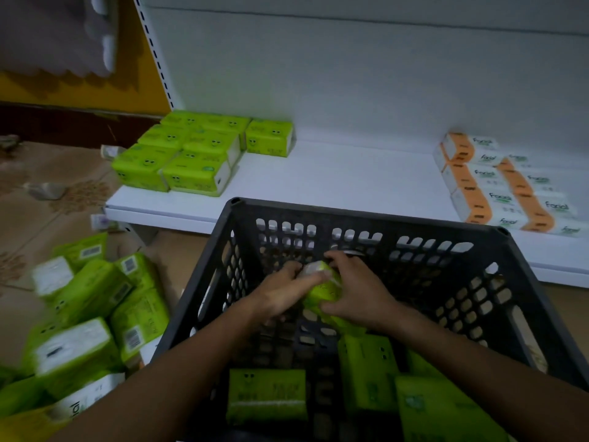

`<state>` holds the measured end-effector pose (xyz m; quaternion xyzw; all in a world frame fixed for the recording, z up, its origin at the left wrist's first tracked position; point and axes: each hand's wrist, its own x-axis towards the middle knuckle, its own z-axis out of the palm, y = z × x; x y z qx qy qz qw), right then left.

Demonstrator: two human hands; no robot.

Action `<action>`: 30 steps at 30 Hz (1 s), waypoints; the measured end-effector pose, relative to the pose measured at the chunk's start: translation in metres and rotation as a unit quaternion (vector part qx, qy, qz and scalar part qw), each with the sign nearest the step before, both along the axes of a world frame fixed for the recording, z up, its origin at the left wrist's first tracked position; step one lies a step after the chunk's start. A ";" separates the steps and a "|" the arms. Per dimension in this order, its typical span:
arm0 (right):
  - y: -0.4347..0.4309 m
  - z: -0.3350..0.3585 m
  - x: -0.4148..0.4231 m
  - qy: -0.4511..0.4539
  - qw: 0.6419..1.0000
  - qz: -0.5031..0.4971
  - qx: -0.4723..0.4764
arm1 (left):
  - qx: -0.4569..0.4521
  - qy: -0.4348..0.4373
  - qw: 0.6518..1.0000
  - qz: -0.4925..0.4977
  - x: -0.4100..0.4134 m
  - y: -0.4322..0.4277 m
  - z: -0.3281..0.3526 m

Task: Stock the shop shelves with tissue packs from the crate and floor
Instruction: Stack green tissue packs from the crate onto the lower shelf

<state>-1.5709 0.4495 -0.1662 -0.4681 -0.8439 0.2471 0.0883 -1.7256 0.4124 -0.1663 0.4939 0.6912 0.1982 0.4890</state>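
Inside crate (366, 215), lime-green tissue pack (321, 293)

Shop: white shelf (350, 183) (slotted upright), stocked tissue packs (191, 151).

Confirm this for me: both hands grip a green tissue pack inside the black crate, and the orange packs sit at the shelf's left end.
Wrong on one point: the head view shows the orange packs at the right end of the shelf. The rest holds: the left hand and right hand grip a green tissue pack inside the black crate.
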 end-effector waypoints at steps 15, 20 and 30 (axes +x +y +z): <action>0.020 0.052 0.012 0.248 0.968 0.002 0.030 | 0.346 -0.009 0.938 0.020 -0.063 0.011 0.062; 0.029 0.077 -0.013 0.451 0.863 0.013 -0.229 | 0.393 -0.038 0.917 0.052 -0.080 0.017 0.088; 0.058 0.075 -0.057 0.374 0.926 -0.040 -0.020 | 0.158 -0.175 0.963 0.133 -0.105 0.030 0.111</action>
